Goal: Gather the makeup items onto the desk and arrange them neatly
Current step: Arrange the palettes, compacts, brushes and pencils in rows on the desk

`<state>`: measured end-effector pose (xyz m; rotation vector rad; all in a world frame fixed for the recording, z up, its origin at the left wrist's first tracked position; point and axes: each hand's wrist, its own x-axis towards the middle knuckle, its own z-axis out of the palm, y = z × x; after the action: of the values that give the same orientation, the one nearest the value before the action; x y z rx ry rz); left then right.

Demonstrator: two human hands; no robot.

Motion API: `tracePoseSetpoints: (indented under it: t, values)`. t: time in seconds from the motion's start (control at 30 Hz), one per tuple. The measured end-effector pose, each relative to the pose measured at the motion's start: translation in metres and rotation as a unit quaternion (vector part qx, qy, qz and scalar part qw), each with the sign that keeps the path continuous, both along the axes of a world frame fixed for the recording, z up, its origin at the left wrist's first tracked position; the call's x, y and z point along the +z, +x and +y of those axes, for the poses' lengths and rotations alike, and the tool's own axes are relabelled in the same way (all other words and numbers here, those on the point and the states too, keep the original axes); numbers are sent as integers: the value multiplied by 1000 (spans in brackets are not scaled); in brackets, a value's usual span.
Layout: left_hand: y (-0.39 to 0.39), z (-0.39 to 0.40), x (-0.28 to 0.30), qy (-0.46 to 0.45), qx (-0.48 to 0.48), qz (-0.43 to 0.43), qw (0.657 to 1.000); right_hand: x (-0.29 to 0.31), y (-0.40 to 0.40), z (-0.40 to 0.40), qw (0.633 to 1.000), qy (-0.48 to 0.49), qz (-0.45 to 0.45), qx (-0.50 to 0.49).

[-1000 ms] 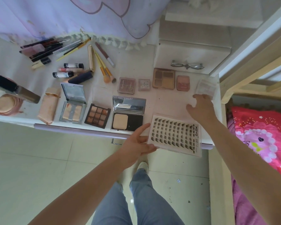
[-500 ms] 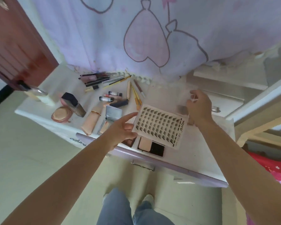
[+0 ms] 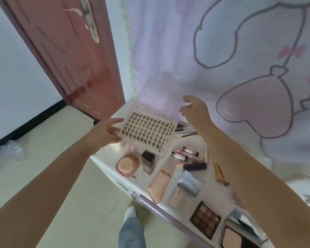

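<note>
My left hand point(image 3: 104, 134) grips the left edge of a white false-lash tray point(image 3: 148, 135) and holds it tilted in the air over the far left end of the white desk point(image 3: 106, 152). My right hand point(image 3: 195, 111) is raised beyond the tray, its fingers on a clear lid point(image 3: 157, 100) above the tray. Below on the desk lie a round pink compact point(image 3: 126, 164), a dark-capped bottle point(image 3: 148, 161), a peach tube point(image 3: 158, 187), an open mirror compact point(image 3: 186, 190), a brown eyeshadow palette point(image 3: 205, 219), a powder compact point(image 3: 240, 235), small tubes point(image 3: 184, 153) and brushes point(image 3: 219, 171).
A lilac printed curtain point(image 3: 222, 51) hangs right behind the desk. A red-brown door point(image 3: 70, 51) stands to the left. Pale floor tiles and my jeans leg and shoe point(image 3: 131, 215) are below the desk's purple front edge point(image 3: 168, 213).
The lash tray has been lifted off the desk's front right and carried left and up. My right hand picked up the clear lid and rose with it. The view swung left toward the door.
</note>
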<state>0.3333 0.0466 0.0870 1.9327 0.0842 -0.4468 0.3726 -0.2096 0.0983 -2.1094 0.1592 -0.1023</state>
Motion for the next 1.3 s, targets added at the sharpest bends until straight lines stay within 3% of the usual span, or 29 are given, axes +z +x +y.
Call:
tracePoseSetpoints:
  t: [0.33,0.53,0.67,0.87,1.13,1.23,1.3]
  values:
    - [186,99,-51,141,-120,9,983,-61,142,100,992,-7,121,-41]
    - [210,115,-115,193,-207,92,955,-120,156,115,964,-18,255,-68]
    - [213,113,-139,206,-240,98,943,-143,168,117,953,-89,286,-54]
    - [216,101,-142,289,-319,49,901,-146,177,120,944,-172,282,-7]
    - [224,93,-130,351,-334,40,874,-139,169,124,935,-196,294,-15]
    - [224,77,-112,390,-329,-23,860,-122,153,116,933,-252,257,22]
    - [222,55,-95,408,-353,-103,836,-108,136,107,915,-343,201,63]
